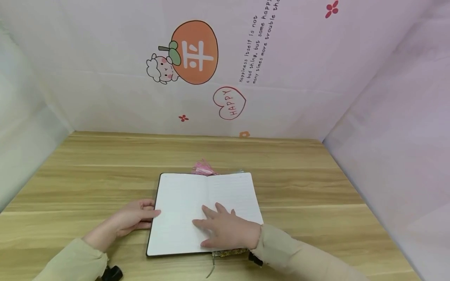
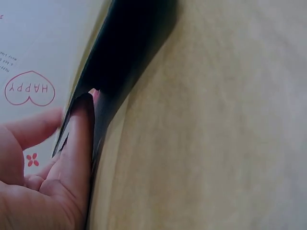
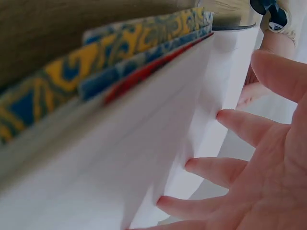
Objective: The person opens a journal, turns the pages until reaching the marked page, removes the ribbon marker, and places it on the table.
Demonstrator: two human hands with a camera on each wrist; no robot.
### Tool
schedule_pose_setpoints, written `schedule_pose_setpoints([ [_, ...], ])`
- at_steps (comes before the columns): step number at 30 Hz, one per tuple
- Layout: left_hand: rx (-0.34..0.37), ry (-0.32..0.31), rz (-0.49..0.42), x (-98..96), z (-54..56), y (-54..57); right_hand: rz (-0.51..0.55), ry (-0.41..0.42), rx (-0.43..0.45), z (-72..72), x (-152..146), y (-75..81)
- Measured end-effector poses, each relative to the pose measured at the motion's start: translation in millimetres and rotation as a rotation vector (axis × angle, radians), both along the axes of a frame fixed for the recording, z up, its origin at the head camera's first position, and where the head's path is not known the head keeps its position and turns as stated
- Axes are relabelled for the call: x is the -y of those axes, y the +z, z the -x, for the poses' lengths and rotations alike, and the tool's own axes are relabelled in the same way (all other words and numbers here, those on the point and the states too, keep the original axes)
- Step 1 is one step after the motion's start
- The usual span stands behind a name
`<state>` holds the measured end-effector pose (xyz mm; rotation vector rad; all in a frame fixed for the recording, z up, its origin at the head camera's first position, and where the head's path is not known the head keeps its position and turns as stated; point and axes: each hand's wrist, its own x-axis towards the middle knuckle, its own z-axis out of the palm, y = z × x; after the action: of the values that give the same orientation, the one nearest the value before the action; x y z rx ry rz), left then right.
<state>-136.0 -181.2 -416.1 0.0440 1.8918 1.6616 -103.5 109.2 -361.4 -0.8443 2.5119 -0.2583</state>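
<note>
An open notebook with white pages and a dark cover lies on the wooden table. My left hand pinches its left edge, thumb on the page and fingers beneath the dark cover. Over the right page and centre fold, my right hand is spread out, and its fingertips touch the paper in the right wrist view. Patterned blue-and-yellow strips, one edged in red, stick out from the notebook's near edge. A pink tassel shows beyond the far edge.
A thin ribbon hangs from the notebook's near edge. The wooden table meets a printed white wall sheet at the back, with sheets on both sides. Dark wrist devices sit by the cream sleeves.
</note>
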Motion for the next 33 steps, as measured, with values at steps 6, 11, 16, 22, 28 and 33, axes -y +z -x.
schedule_pose_setpoints([
  [6,-0.008,0.002,-0.017,-3.5,2.1,1.8,-0.071,0.005,-0.026,13.8,-8.3,1.8],
  [11,-0.004,0.001,-0.033,-4.3,2.2,1.6,-0.119,-0.011,-0.071,38.6,-21.7,-1.4],
  [16,-0.004,0.001,-0.028,-3.7,0.8,1.8,-0.101,-0.042,-0.087,60.6,-36.3,-4.9],
  [22,-0.015,0.004,-0.014,-2.8,0.4,2.1,-0.058,-0.117,-0.113,81.7,-48.1,-2.8],
  [28,-0.007,0.003,-0.014,-3.3,0.1,2.7,-0.020,-0.207,-0.116,98.1,-59.7,-3.4],
  [33,-0.006,0.004,-0.022,-3.3,-0.5,2.1,-0.004,-0.255,-0.105,108.6,-68.2,-5.4],
])
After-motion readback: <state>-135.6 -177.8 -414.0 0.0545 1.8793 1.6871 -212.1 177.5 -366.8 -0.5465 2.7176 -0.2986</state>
